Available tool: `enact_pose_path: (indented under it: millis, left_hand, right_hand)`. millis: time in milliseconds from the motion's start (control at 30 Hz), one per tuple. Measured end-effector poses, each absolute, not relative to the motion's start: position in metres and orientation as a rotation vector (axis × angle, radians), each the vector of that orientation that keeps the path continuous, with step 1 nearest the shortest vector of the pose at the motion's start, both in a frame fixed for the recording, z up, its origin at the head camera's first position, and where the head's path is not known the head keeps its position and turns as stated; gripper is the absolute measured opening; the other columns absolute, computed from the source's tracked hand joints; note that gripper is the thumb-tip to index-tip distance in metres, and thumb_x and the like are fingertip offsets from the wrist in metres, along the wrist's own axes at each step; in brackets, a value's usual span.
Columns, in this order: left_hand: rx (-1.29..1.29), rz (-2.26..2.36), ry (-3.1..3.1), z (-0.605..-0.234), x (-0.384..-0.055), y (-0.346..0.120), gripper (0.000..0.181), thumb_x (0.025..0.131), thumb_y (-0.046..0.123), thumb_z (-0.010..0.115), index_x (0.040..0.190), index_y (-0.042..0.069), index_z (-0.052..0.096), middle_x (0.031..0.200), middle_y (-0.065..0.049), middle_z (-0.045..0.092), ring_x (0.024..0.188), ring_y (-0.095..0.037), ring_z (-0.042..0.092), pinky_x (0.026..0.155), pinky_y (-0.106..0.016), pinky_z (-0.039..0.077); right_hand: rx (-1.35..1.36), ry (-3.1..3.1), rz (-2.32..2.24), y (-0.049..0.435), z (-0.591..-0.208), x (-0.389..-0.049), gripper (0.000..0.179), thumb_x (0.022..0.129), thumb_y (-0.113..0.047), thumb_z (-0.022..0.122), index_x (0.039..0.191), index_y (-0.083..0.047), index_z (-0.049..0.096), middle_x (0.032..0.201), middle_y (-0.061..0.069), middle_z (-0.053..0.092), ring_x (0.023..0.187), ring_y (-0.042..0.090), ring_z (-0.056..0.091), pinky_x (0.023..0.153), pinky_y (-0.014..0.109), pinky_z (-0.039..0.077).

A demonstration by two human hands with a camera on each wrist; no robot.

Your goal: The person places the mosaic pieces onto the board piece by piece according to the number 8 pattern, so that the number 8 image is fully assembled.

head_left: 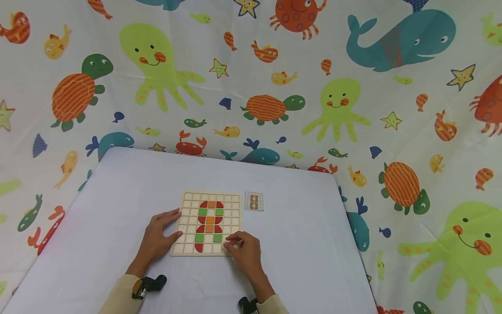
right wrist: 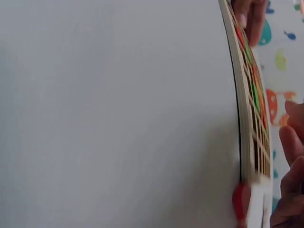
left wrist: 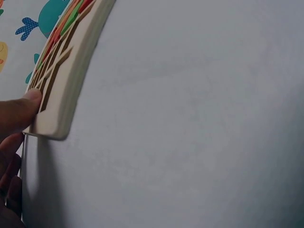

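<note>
A wooden grid board lies on the table, with red rounded, green square and orange square tiles in its middle columns. My left hand rests at the board's left side, fingers extended along the edge. In the left wrist view its thumb touches the board's top near a corner. Over the board's lower right part is my right hand, thumb and forefinger bent toward each other. I cannot tell whether it holds a tile. One red tile sits alone in the lowest tiled row.
A small pattern card printed with a similar coloured figure lies right of the board's far corner. The white-covered table extends around both. Behind it hangs a cloth with sea animals. Each wrist wears a black camera.
</note>
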State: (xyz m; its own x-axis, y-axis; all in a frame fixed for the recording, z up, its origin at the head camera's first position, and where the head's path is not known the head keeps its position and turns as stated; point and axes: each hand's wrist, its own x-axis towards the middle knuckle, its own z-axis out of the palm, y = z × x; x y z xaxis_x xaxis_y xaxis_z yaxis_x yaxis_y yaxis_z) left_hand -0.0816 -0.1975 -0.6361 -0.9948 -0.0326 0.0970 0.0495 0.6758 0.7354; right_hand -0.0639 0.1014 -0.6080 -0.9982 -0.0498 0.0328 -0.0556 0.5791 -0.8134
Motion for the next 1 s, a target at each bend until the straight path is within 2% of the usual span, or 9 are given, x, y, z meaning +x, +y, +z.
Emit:
enact_pose_path:
  millis: [233, 433, 533, 1000]
  left_hand:
    - [-0.017, -1.236, -2.775, -0.635, -0.081, -0.198, 0.065, 0.089, 0.012, 0.084, 0.149, 0.004, 0.060, 0.159, -0.018, 0.055, 0.145, -0.043, 0.041, 0.117, -0.073, 0.036]
    - [-0.026, -1.243, -2.762, -0.636, -0.082, -0.198, 0.065, 0.089, 0.011, 0.084, 0.149, 0.004, 0.060, 0.158, -0.019, 0.056, 0.144, -0.043, 0.042, 0.116, -0.073, 0.036]
    - [-0.022, -1.239, -2.762, -0.635, -0.082, -0.197, 0.065, 0.088, 0.010, 0.084, 0.149, 0.004, 0.060, 0.158, -0.019, 0.056, 0.144, -0.043, 0.042, 0.116, -0.073, 0.036]
    - [-0.040, -1.235, -2.757, -0.635, -0.082, -0.197, 0.064, 0.088, 0.010, 0.084, 0.147, 0.002, 0.061, 0.157, -0.020, 0.056, 0.143, -0.044, 0.042, 0.115, -0.073, 0.036]
  right_hand:
    - [0.006, -2.783, 1.389, 0.146, -0.608, -0.060, 0.018, 0.084, -0.012, 0.088, 0.095, -0.025, 0.081, 0.078, -0.010, 0.073, 0.064, 0.004, 0.053, 0.056, 0.019, 0.046]
    - [-0.083, -2.865, 1.306, 0.176, -0.611, -0.054, 0.022, 0.081, -0.014, 0.091, 0.096, -0.026, 0.082, 0.079, -0.011, 0.072, 0.072, 0.005, 0.054, 0.064, 0.019, 0.046]
    - [-0.071, -2.918, 1.269, 0.189, -0.614, -0.052, 0.025, 0.078, -0.016, 0.094, 0.098, -0.026, 0.082, 0.081, -0.010, 0.071, 0.071, 0.004, 0.052, 0.064, 0.020, 0.044]
    - [0.005, -3.015, 1.235, 0.198, -0.615, -0.051, 0.028, 0.079, -0.014, 0.094, 0.101, -0.027, 0.082, 0.084, -0.010, 0.067, 0.076, 0.004, 0.053, 0.066, 0.019, 0.047]
